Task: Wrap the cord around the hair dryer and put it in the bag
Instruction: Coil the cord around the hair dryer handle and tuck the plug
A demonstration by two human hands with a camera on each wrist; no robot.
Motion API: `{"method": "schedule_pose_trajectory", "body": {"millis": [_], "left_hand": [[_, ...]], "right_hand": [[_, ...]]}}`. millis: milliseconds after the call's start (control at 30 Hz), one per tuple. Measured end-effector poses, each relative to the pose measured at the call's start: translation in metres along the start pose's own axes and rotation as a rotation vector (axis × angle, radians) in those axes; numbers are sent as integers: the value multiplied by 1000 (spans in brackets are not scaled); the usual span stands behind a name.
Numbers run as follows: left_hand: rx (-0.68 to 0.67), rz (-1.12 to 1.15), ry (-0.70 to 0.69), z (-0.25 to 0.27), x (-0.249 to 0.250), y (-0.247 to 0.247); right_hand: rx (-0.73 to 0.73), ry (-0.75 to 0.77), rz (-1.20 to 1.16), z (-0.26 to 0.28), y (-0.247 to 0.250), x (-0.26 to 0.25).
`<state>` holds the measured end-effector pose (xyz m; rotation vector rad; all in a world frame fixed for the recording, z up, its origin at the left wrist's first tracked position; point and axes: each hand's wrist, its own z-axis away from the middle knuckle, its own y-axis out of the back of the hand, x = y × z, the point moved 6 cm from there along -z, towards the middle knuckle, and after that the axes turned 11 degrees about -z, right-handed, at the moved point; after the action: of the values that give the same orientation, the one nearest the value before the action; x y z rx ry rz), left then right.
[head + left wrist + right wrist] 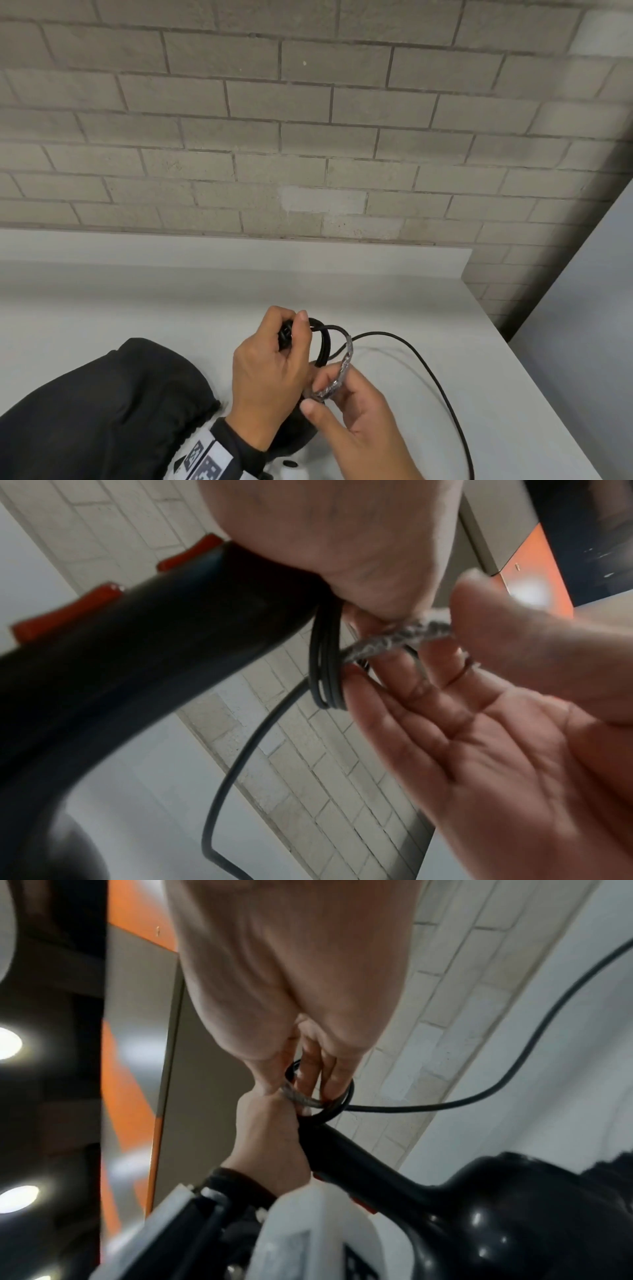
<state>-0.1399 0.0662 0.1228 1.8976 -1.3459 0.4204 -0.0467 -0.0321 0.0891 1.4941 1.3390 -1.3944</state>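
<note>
My left hand grips the end of the black hair dryer's handle, which has red buttons, and holds a few loops of black cord against it. My right hand pinches a silvery taped stretch of the cord between thumb and fingers, right beside the left hand. Both hands hide most of the dryer in the head view, but its round black body shows in the right wrist view. The loose cord arcs off to the right over the counter. The black bag lies to the left of my hands.
Everything sits on a white counter against a grey brick wall. The counter's right edge runs diagonally close to the trailing cord. A grey panel stands beyond that edge.
</note>
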Motion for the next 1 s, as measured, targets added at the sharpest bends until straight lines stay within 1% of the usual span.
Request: {"method": "schedule_pose_trajectory", "body": {"millis": [67,100,167,233,267,300,367,400,433,467,533,567,633,667,700,767,867,900,967,1000], "left_hand": [[7,10,10,-2,-2,1],[14,14,15,-3,-4,2],[27,21,24,-8,-8,7],[31,22,30,-12,-11,11],[31,24,27,-13,-13,12],[30,27,18,-13,-14,13],[15,30,-12,-9,-11,10],[0,24,-30,-6,-9,8],[-16,9,-50,-4,-6,6],[-29,-7,-64,-2,-4,5],[-37,-5,-33,-3,-8,5],[-40,19,-5,-6,-11,5],[-66,72,20,-11,-16,6],[-92,93,20,-12,-17,7],[-123,113,18,-12,-16,7],[-184,150,8,-10,-14,5],[-228,158,-31,-5,-8,3],[-236,158,-33,-4,-6,2],[-246,147,-43,-2,-2,-1],[-250,133,-52,-1,0,-2]], "right_hand": [[45,4,-93,3,5,-4],[68,-9,-179,4,10,-4],[91,-47,-424,6,26,-5],[132,-136,-601,12,47,-8],[133,-225,-621,16,56,-8],[106,-315,-576,21,63,-7],[-5,-449,-316,30,75,-9],[-45,-454,-156,30,84,-9],[-57,-419,-20,29,94,-10],[-48,-379,91,29,105,-13],[35,-293,181,33,123,-21],[79,-276,145,37,126,-24],[226,-258,-198,43,135,-18],[281,-267,-334,45,135,-13],[325,-285,-374,45,136,-6],[394,-324,-235,43,143,8],[466,-300,102,35,144,15],[483,-270,188,33,142,15],[484,-181,445,27,136,13],[454,-84,602,23,125,4]]}}
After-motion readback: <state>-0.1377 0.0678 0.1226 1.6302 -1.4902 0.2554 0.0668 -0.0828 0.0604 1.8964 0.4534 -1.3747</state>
